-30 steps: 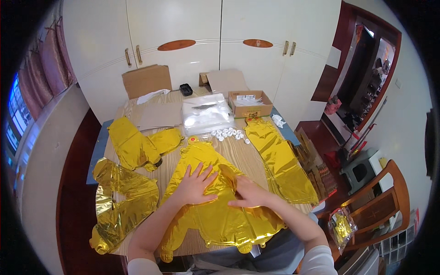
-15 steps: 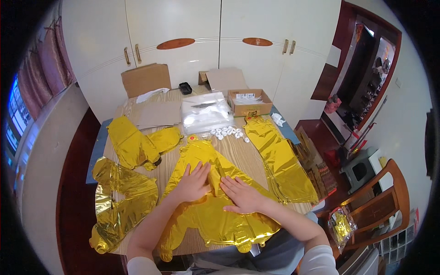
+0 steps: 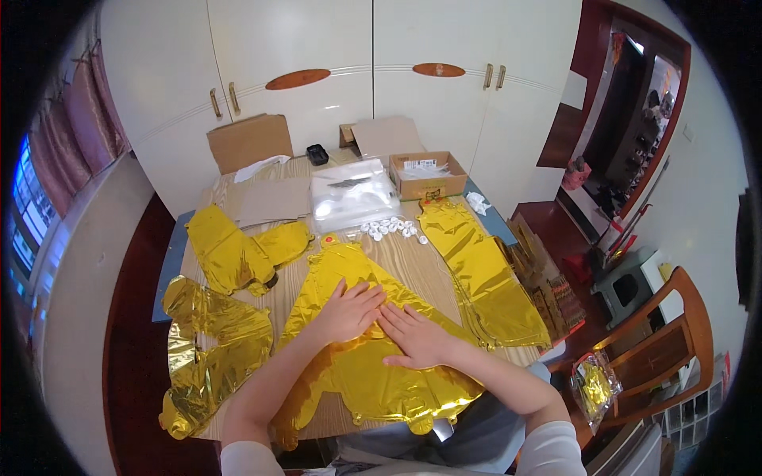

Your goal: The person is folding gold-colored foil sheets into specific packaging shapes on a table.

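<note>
Spread on the table in front of me is a large gold foil balloon [image 3: 381,389], uninflated, with a small red spot at its far tip. My left hand [image 3: 349,311] lies flat on its middle, fingers stretched out. Beside it, my right hand [image 3: 417,337] also rests flat on the foil with its fingertips meeting those of the left. Neither hand holds anything. Other flat gold foil pieces lie around: a crinkled one [image 3: 218,341] at the near left, a folded one [image 3: 230,250] at the far left and a long one [image 3: 484,278] on the right.
Behind the balloon are several small white rolls [image 3: 389,228], a stack of clear plastic bags [image 3: 355,208] and an open cardboard box [image 3: 429,189]. A black tray [image 3: 317,154] and cardboard sheets [image 3: 274,200] sit farther back. A wooden chair [image 3: 686,337] with a bagged gold item stands right.
My left hand has slid right across the foil until its fingers meet the right hand's. The raised fold between the hands is now flattened or covered. The view has shifted slightly.
</note>
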The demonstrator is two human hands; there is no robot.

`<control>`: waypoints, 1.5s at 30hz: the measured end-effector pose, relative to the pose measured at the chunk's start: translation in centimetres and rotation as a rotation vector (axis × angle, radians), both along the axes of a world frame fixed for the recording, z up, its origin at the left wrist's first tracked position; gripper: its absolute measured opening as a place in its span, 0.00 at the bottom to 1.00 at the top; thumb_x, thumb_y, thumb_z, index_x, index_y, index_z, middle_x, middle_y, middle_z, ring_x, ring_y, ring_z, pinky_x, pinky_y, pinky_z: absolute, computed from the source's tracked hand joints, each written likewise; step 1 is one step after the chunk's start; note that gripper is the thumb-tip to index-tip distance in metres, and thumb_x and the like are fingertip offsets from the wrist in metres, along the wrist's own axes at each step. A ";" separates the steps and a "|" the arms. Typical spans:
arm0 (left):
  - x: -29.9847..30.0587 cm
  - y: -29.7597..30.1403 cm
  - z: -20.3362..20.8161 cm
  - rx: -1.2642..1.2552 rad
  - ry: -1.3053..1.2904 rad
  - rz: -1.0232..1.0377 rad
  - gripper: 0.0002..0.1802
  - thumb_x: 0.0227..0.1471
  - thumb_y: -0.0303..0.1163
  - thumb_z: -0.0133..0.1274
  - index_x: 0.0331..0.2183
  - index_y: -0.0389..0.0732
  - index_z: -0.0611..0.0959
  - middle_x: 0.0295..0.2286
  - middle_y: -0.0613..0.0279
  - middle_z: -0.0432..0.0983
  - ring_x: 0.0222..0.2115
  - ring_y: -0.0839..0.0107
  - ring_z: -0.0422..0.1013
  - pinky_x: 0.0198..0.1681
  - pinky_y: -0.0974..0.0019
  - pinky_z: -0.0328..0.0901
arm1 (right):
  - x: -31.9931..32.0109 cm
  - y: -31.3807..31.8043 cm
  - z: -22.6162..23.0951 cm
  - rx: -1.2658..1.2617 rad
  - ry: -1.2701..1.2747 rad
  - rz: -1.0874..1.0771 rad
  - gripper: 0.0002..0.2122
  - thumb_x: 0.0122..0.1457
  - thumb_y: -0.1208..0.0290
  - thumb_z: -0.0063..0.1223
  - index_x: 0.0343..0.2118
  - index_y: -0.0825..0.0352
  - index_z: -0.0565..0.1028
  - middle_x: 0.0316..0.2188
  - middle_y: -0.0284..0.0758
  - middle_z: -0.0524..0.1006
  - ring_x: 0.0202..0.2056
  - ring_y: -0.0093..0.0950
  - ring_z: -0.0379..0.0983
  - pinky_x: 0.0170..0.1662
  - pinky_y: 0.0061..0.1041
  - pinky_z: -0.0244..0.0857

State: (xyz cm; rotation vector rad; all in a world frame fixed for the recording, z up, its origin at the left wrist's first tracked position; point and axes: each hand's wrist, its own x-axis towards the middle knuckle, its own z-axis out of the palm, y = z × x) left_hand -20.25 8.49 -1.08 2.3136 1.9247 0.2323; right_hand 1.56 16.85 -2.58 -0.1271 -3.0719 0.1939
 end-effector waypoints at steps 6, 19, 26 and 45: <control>-0.6 0.6 -1.0 0.046 0.080 -0.008 0.38 0.58 0.57 0.41 0.62 0.44 0.62 0.63 0.60 0.55 0.63 0.56 0.51 0.64 0.38 0.43 | 1.1 -1.1 0.6 -0.022 -0.038 0.013 0.45 0.61 0.36 0.34 0.62 0.81 0.52 0.64 0.58 0.52 0.67 0.50 0.44 0.69 0.43 0.36; -0.2 0.2 -0.9 0.076 0.124 -0.005 0.46 0.49 0.69 0.46 0.63 0.56 0.62 0.63 0.56 0.54 0.64 0.54 0.48 0.64 0.37 0.41 | 9.8 -3.8 4.5 -0.204 0.010 -0.074 0.35 0.61 0.43 0.44 0.62 0.69 0.60 0.64 0.45 0.58 0.66 0.45 0.50 0.66 0.51 0.39; -0.1 0.2 -1.0 0.080 0.105 -0.012 0.44 0.49 0.68 0.47 0.63 0.61 0.63 0.63 0.56 0.54 0.65 0.54 0.47 0.65 0.37 0.39 | 17.4 -9.7 3.5 -0.246 0.112 -0.278 0.26 0.57 0.52 0.56 0.54 0.62 0.72 0.55 0.36 0.72 0.59 0.42 0.63 0.62 0.47 0.52; -0.1 0.4 -0.9 0.098 0.086 -0.030 0.44 0.48 0.67 0.49 0.62 0.59 0.64 0.63 0.54 0.54 0.64 0.51 0.48 0.63 0.36 0.41 | 11.8 -14.6 -0.8 -0.636 0.708 -1.017 0.08 0.49 0.76 0.62 0.34 0.66 0.78 0.22 0.35 0.75 0.23 0.29 0.72 0.27 0.24 0.66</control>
